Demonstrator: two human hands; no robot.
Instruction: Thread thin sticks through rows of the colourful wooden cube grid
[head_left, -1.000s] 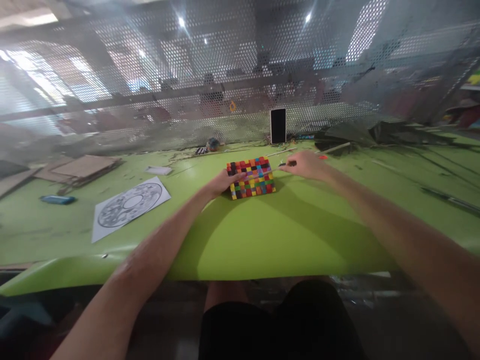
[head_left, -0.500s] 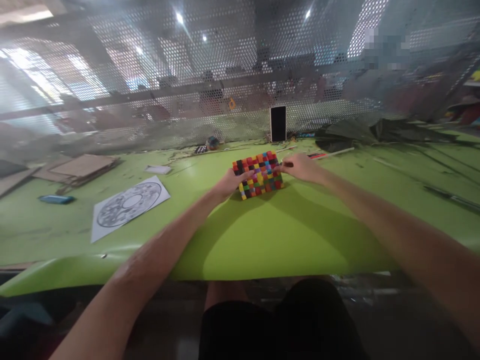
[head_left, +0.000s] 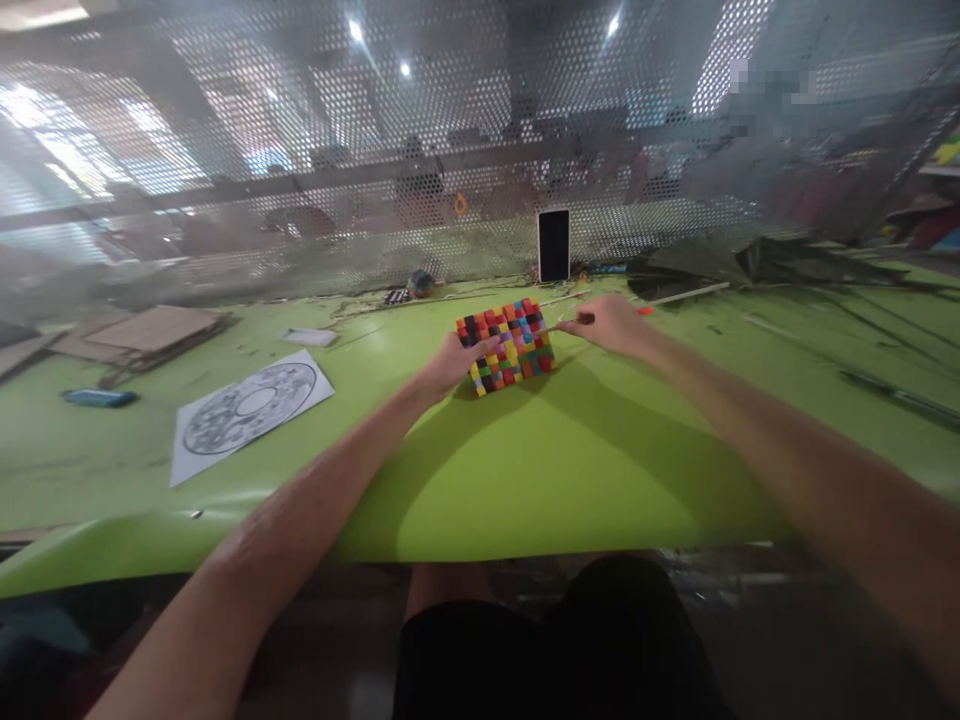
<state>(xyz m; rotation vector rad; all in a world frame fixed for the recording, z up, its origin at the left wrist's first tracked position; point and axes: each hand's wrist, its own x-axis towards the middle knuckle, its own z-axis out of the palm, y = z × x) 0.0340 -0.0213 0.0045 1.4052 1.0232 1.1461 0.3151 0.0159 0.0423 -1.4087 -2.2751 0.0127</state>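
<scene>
Centrally in the frame, a multicoloured checkered piece (head_left: 514, 345) is positioned just above the middle of the lime-green surface (head_left: 487, 480), tilted so that its right end sits higher than its left. The left hand (head_left: 448, 362) secures the left end of this piece: the thumb lies across the patterned face and the grip is closed on the edge, with the other fingers hidden behind. The right hand (head_left: 609, 325) is located to the right of the piece, apart from it; its grip is pinched, thumb against fingers, on a thin strip (head_left: 553, 328) that extends left to the piece's right side. A small red-orange item (head_left: 645, 311) lies just beside the right wrist, near a pale stick (head_left: 690, 294). A dark-screened device (head_left: 553, 246) stands upright at upper centre, in front of the perforated panel (head_left: 480, 120). Dark, leaf-like sheets (head_left: 757, 265) occupy the upper right part of the surface. Left of centre, a white sheet with a printed ring pattern (head_left: 251, 412) lies flat; a small white item (head_left: 310, 337) lies above it, a teal object (head_left: 99, 398) to its left, and brown flat pieces (head_left: 154, 332) to its upper left.
</scene>
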